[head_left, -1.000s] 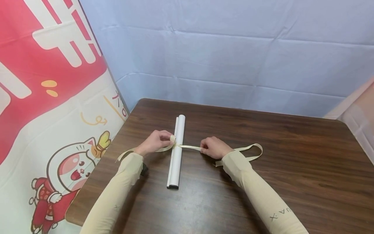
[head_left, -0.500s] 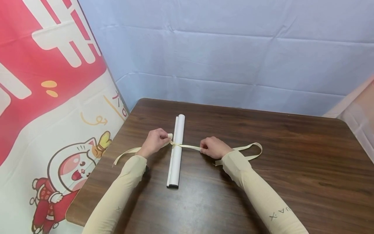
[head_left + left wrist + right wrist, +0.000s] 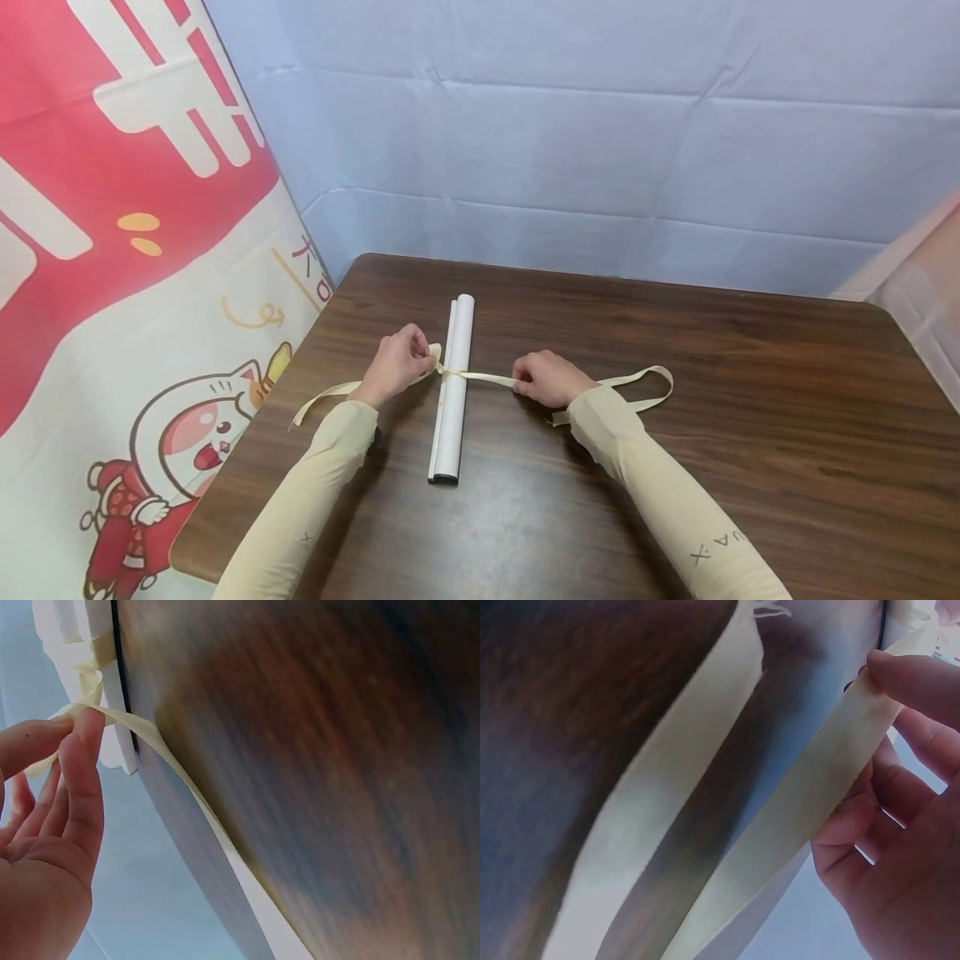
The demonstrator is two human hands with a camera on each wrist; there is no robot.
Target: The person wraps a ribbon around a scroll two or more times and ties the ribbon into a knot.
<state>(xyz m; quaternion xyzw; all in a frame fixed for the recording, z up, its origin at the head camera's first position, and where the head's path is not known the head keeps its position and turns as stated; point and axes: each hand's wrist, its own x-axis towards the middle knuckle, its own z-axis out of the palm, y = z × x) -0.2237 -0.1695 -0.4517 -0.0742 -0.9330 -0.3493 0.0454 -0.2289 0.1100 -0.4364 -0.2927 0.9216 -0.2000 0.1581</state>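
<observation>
A white rolled tube with a flat white strip along its left side, perhaps a rolled scroll (image 3: 450, 433), lies lengthwise on the table. A cream ribbon (image 3: 486, 378) goes round its middle, crossing at a small knot. Left of the roll, my left hand (image 3: 395, 364) pinches the ribbon close to the knot, a short loop standing above the fingers; in the left wrist view thumb and forefinger meet on the ribbon (image 3: 180, 769). To the right, my right hand (image 3: 551, 379) pinches the other length, which runs taut from the roll. Its loose tail bends back beyond the wrist.
The dark wooden table (image 3: 750, 417) carries the roll. A pale blue cloth (image 3: 562, 150) hangs behind it, and a printed cartoon banner (image 3: 75, 350) stands along the left edge. The left ribbon tail (image 3: 315, 402) lies past the left wrist.
My left hand has drawn back left from the roll, pulling its ribbon outward, and its fingers have since risen slightly. My right hand and the roll have stayed nearly still.
</observation>
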